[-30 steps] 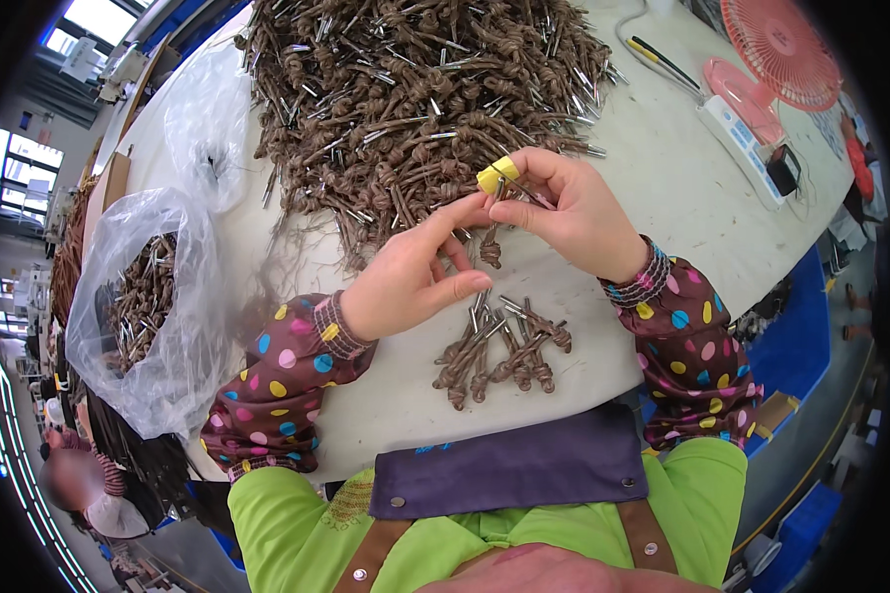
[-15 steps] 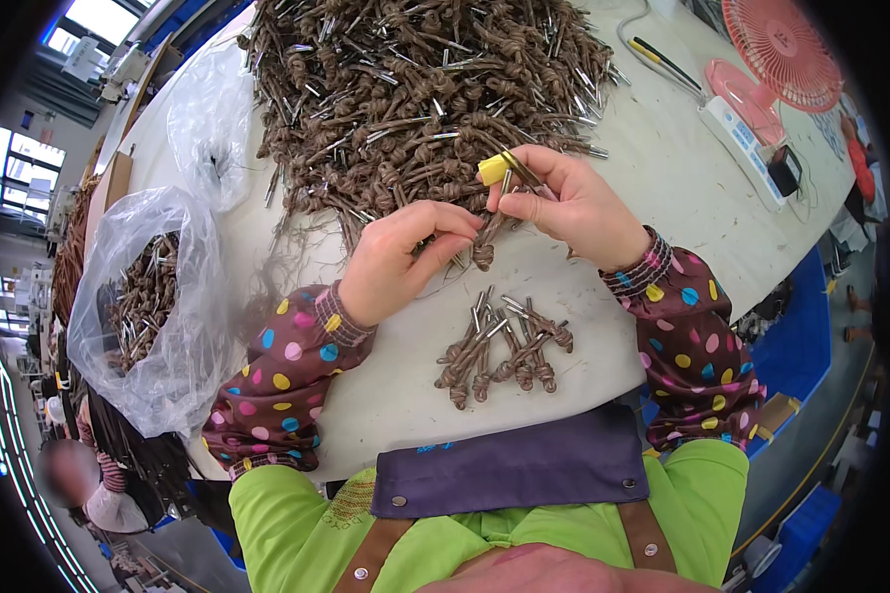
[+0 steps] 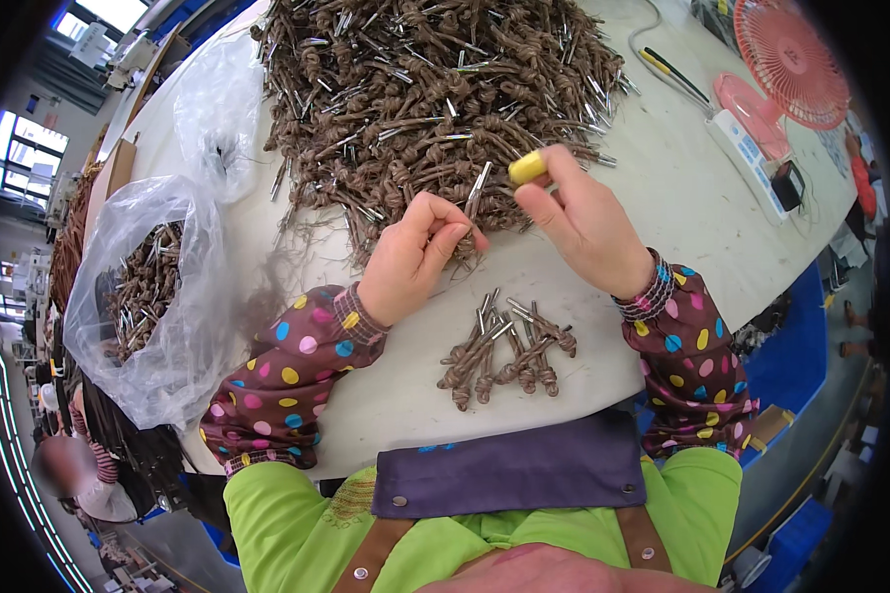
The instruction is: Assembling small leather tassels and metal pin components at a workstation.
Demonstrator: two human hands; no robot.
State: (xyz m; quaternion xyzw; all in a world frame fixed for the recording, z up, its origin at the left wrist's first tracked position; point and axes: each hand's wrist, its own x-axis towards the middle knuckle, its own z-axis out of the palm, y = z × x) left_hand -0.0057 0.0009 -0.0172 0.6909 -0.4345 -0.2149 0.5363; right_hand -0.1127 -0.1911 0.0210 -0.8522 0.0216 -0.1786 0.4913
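Since the earlier frames the two hands have drawn apart: the right hand (image 3: 583, 222), its fingertip capped in a yellow rubber sleeve (image 3: 527, 168), has lifted off and now hangs loosely curled and empty, while the left hand (image 3: 415, 259) alone stays pinched shut on one brown twine-knotted metal pin (image 3: 475, 198), held just at the near edge of the big heap of such pins (image 3: 425, 89). That piece looks finished with, ready to join the small sorted bundle of pins (image 3: 504, 346) lying on the white table (image 3: 663, 227) between both wrists.

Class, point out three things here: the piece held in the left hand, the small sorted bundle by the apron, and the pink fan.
Held piece (image 3: 476, 193), head view, metal prongs.
Small bundle (image 3: 504, 351), head view, middle.
Pink fan (image 3: 791, 59), head view, grille.
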